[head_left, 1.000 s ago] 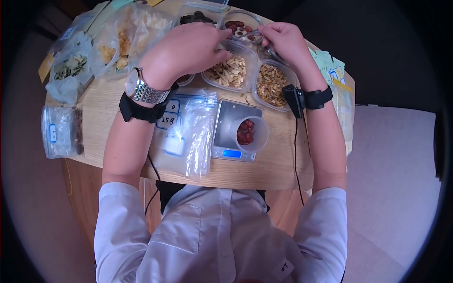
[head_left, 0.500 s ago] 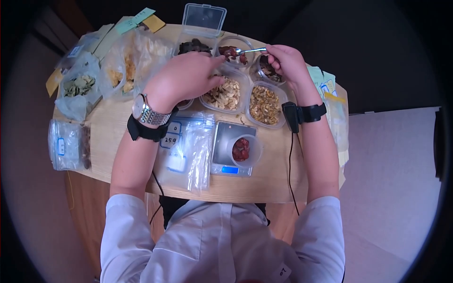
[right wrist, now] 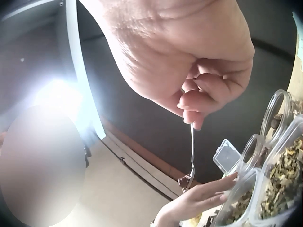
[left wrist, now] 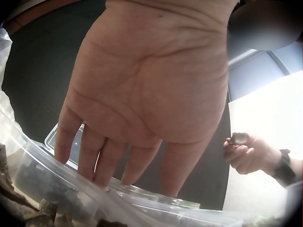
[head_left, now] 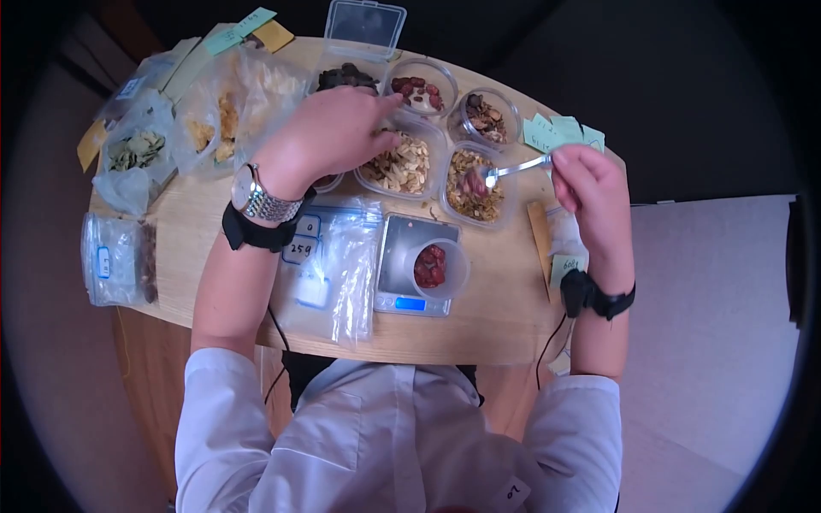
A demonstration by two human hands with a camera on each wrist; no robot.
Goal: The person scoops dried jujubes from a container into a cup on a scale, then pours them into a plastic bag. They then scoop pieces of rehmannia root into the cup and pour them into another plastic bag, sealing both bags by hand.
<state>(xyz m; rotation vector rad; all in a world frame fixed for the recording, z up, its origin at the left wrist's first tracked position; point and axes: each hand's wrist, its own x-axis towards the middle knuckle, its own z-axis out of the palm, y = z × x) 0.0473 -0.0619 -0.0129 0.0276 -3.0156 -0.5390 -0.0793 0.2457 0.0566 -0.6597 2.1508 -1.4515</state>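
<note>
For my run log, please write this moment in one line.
right grip: holds spoon with red pieces | left grip: open, by pale-slice tub | scale: bears cup of red fruit

A person's left grip point(left wrist: 147, 94), a bare hand with palm to the lens, points its fingers down near a clear container point(left wrist: 102, 196), brown pieces point(left wrist: 47, 210) at lower left. The right grip point(left wrist: 248, 153), banded in black point(left wrist: 285, 168), pinches a small shiny object point(left wrist: 240, 138).
</note>
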